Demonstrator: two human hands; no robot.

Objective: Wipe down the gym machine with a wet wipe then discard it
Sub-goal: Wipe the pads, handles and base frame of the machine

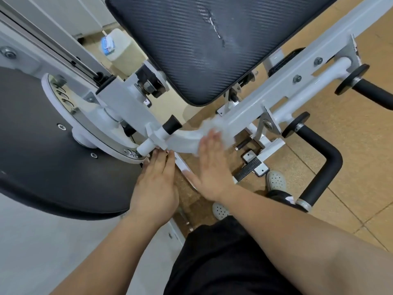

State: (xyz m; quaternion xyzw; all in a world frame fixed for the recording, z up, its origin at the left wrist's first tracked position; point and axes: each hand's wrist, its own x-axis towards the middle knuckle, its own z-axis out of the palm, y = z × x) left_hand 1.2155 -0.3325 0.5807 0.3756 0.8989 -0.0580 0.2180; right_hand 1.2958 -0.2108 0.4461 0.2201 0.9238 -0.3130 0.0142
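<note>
The gym machine (pixel 276 86) fills most of the view, its white steel frame running from far right down to a pivot at centre left. A broad black pad (pixel 191 39) sits at the far centre, with a scuffed patch on its cover. At the near left is a round black cover (pixel 42 156) over the wheel. Two black foam handles (pixel 327 167) jut out on the right, over the tan tiled floor (pixel 350 188). A pale plastic bottle (pixel 121 50) stands on the floor beyond the pivot, well apart from the hands.

The right hand (pixel 212 165) lies flat, fingers straight and together, on the curved white arm (pixel 185 139) of the frame. Its grip is open: it pins the wet wipe (pixel 219 128) under the fingertips instead of clutching it, which likely spreads the cloth over more metal per stroke. The wipe bunches out beyond the fingers, where the curve meets the straight beam.

The left hand (pixel 155 184) is just beside it to the left, also flat and holding nothing, fingertips touching the frame under the pivot (probably as a brace, or to keep the arm from swinging).

Judging by this, wiping is under way and discarding is yet to come.
</note>
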